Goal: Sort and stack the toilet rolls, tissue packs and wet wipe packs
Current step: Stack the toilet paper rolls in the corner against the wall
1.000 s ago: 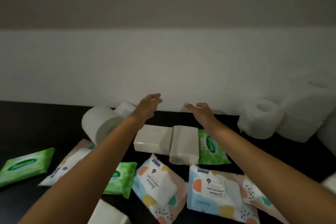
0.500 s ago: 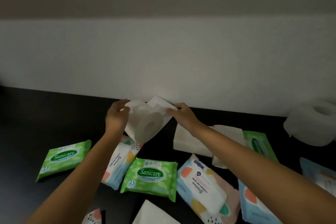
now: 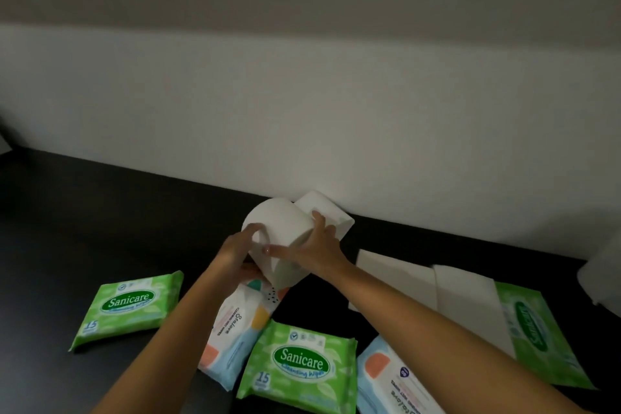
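1. My left hand (image 3: 235, 247) grips the toilet roll (image 3: 280, 228) on its 9 o'clock side, fingers curled round the rim.
2. My right hand (image 3: 317, 252) clasps the same roll from 3 o'clock, fingers spread over its end face and top.
3. The roll sits tilted between both hands, over the far end of a pastel wet wipe pack (image 3: 238, 323), near the wall (image 3: 302, 111) at my 12 o'clock.
4. A white tissue pack (image 3: 331, 212) lies just behind the roll at its 1 o'clock, against the wall.
5. Two flat tissue packs (image 3: 396, 276) lie side by side at the roll's 4 o'clock on the black table (image 3: 100, 212).
6. Green Sanicare packs lie at 8 o'clock (image 3: 129, 307), 6 o'clock (image 3: 299, 363) and 4 o'clock (image 3: 534, 329).
7. A second pastel pack (image 3: 393, 380) lies at 5 o'clock, and another white roll (image 3: 601, 276) is at 3 o'clock, cut by the edge.
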Motion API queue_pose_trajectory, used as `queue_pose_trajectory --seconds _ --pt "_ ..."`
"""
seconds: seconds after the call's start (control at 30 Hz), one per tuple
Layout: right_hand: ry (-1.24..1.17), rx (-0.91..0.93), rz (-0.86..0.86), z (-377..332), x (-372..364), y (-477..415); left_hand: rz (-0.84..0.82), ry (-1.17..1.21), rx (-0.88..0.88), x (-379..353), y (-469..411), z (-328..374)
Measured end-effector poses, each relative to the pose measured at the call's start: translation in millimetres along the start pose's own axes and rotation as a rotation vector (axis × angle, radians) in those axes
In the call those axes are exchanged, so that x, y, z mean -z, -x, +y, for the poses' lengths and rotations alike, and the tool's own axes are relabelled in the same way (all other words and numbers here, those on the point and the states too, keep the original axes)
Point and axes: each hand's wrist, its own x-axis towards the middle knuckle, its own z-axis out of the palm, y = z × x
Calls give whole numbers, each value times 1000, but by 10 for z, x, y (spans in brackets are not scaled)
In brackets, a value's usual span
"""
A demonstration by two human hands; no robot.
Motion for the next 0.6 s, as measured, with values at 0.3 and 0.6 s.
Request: queue_pose_trajectory --seconds 0.3,0.6 --pt "-462 -139 138 2 414 -96 -113 157 -176 -98 10 49" --pt "-1002 -156 -58 212 1404 442 -390 101 -231 -930 476 169"
